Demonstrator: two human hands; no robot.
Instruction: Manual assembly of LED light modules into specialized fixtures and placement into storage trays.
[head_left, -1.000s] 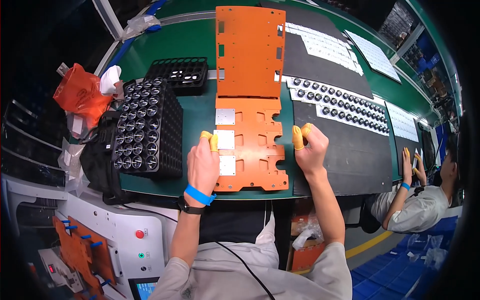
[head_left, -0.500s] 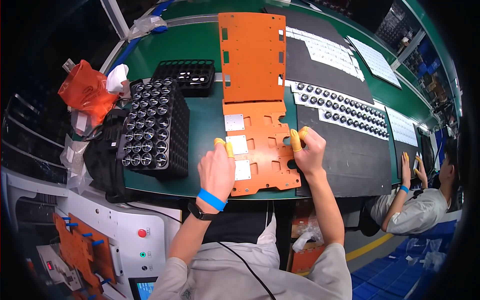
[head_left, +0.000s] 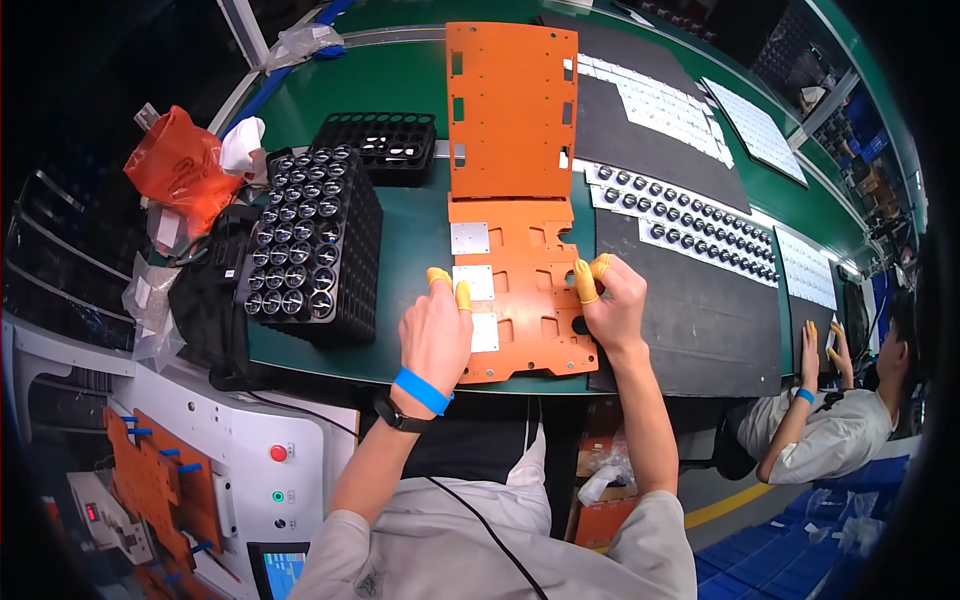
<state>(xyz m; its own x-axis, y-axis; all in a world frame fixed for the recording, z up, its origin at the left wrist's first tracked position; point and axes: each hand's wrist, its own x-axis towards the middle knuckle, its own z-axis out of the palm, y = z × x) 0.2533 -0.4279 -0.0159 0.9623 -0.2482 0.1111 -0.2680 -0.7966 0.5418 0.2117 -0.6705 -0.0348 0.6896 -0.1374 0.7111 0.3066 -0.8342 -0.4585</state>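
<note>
An orange fixture board (head_left: 525, 300) lies on the bench before me, its upper panel (head_left: 511, 110) hinged back. Three white square plates (head_left: 470, 238) sit in a column along its left edge. Beside the lower two is my left hand (head_left: 437, 325), yellow cots on thumb and index, thumb at the plates' edge and the other fingers curled. Against the board's right edge, near a round notch, my right hand (head_left: 613, 305) is closed, its cot-covered thumb and index close together. What either hand has between its fingers is hidden.
Stacked black trays (head_left: 310, 250) of shiny round lenses stand left, with another black tray (head_left: 375, 145) behind. Right, a dark mat (head_left: 690, 310) carries white strips with black round parts (head_left: 690, 215). A co-worker (head_left: 830, 420) sits at far right. An orange bag (head_left: 178, 165) lies far left.
The whole view has shifted slightly. Both hands stay at the board's sides; the right thumb and index have moved a little. The three white plates keep their places.
</note>
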